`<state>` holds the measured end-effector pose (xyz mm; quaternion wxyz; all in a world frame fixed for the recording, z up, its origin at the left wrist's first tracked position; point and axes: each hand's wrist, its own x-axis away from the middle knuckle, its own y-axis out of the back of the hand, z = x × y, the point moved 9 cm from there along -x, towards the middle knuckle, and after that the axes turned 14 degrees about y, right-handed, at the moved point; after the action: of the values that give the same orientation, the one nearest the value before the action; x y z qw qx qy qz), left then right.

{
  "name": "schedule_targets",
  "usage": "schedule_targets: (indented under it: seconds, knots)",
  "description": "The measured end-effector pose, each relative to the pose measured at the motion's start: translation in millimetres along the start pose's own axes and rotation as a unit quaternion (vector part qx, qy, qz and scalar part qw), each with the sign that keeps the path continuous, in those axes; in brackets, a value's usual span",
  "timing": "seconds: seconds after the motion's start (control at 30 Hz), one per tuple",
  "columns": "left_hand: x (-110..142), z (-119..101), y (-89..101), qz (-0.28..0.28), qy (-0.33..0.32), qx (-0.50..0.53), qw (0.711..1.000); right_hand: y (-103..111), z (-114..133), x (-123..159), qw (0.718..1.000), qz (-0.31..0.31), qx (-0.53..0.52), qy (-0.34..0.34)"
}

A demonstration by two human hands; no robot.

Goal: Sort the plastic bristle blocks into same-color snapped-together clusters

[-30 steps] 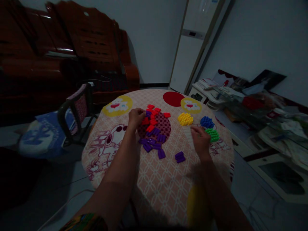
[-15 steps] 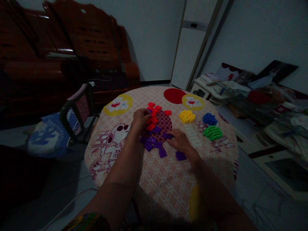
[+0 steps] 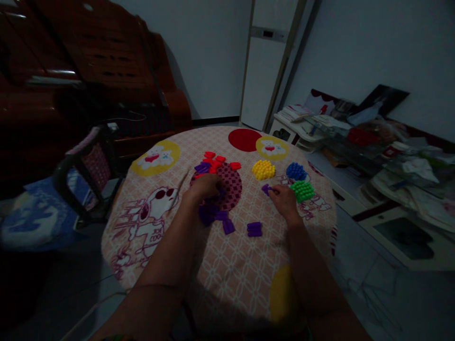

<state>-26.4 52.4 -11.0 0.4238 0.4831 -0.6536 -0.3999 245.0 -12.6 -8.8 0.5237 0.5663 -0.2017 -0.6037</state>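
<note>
My right hand (image 3: 284, 200) pinches a small purple plastic block (image 3: 266, 189) just above the tablecloth, left of the green blocks (image 3: 302, 190). My left hand (image 3: 204, 186) is over the dark checked circle, its fingers bent and closed on a purple block (image 3: 221, 192) that is mostly in shadow. Loose purple blocks (image 3: 228, 226) lie below my left hand, and red blocks (image 3: 215, 163) lie beyond it with a purple one among them. Two purple blocks (image 3: 254, 229) rest side by side nearer to me.
Yellow blocks (image 3: 263, 169) and blue blocks (image 3: 296, 171) stand in tight groups on the round table's patterned cloth (image 3: 227, 270). A chair (image 3: 85, 175) is at the left, a wooden sofa (image 3: 117, 66) behind. A cluttered cabinet (image 3: 355, 189) stands along the right.
My right hand has moved right, away from the purple pile, with a purple block. My left hand has come back from the red blocks toward the purple ones. The view has shifted right.
</note>
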Motion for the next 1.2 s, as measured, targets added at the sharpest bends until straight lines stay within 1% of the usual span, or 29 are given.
schedule_targets:
  seconds: [0.1,0.23,0.27,0.33,0.4,0.43,0.47,0.53,0.6,0.67,0.73,0.8,0.9,0.97,1.03,1.1,1.2]
  knots:
    - [-2,4,-2.4,0.013,0.0,0.007,1.0,5,-7,2,0.999,-0.027,-0.004,-0.039]
    - [-1,6,-2.2,0.022,0.003,0.03,0.999,5,-11,4,0.998,-0.026,-0.014,-0.058]
    - [1,4,-0.7,0.027,-0.001,0.045,0.999,7,-12,5,0.997,-0.036,-0.02,-0.066]
    - [6,-2,6.1,0.033,-0.019,0.096,0.995,15,-12,6,0.992,-0.082,-0.038,-0.084]
    - [13,-13,16.5,0.035,-0.048,0.184,0.981,25,-5,7,0.984,-0.139,-0.071,-0.087]
    - [16,-19,21.6,0.036,-0.064,0.236,0.969,27,1,7,0.98,-0.159,-0.095,-0.079]
    - [18,-25,26.0,0.034,-0.08,0.288,0.954,28,9,6,0.976,-0.169,-0.123,-0.065]
    - [20,-37,28.8,0.034,-0.1,0.375,0.921,24,28,3,0.969,-0.163,-0.184,-0.035]
    - [18,-48,22.8,0.04,-0.108,0.426,0.898,13,46,2,0.961,-0.132,-0.244,-0.015]
    - [15,-60,9.6,0.066,-0.105,0.457,0.881,-1,58,1,0.952,-0.095,-0.292,-0.012]
    - [14,-70,-5.6,0.109,-0.099,0.484,0.863,-13,61,2,0.944,-0.07,-0.322,-0.017]
    - [14,-78,-16.6,0.14,-0.092,0.511,0.843,-20,58,3,0.937,-0.067,-0.342,-0.032]
    - [12,-80,-24.1,0.136,-0.069,0.556,0.817,-19,51,3,0.921,-0.089,-0.375,-0.051]
    - [10,-79,-29.7,0.131,-0.048,0.577,0.805,-14,53,2,0.919,-0.1,-0.378,-0.041]
    - [7,-78,-35.8,0.128,-0.029,0.586,0.8,-8,58,1,0.929,-0.102,-0.354,-0.016]
    - [5,-78,-40.7,0.121,-0.012,0.585,0.802,-2,62,0,0.945,-0.1,-0.312,0.007]
    - [3,-78,-47.9,0.129,0.009,0.579,0.805,4,61,0,0.96,-0.103,-0.258,0.02]
